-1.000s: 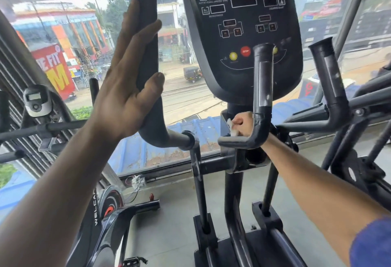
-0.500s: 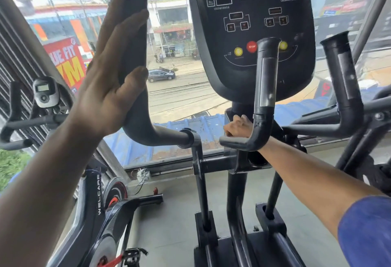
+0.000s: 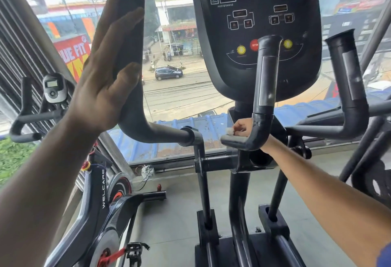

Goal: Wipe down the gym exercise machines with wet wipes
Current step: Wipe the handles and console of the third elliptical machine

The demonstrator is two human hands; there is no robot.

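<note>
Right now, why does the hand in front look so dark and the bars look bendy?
Head view: bright daylight from the window backlights the left hand, leaving it in shade; the wide-angle lens bows the bar and the shutter near the edges; the console text is slightly soft.

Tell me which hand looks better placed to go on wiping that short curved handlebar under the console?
The right hand, probably. It already pinches the wet wipe just above the short curved handlebar. The left hand lies flat, fingers straight, against the tall handle and holds no wipe.
</note>
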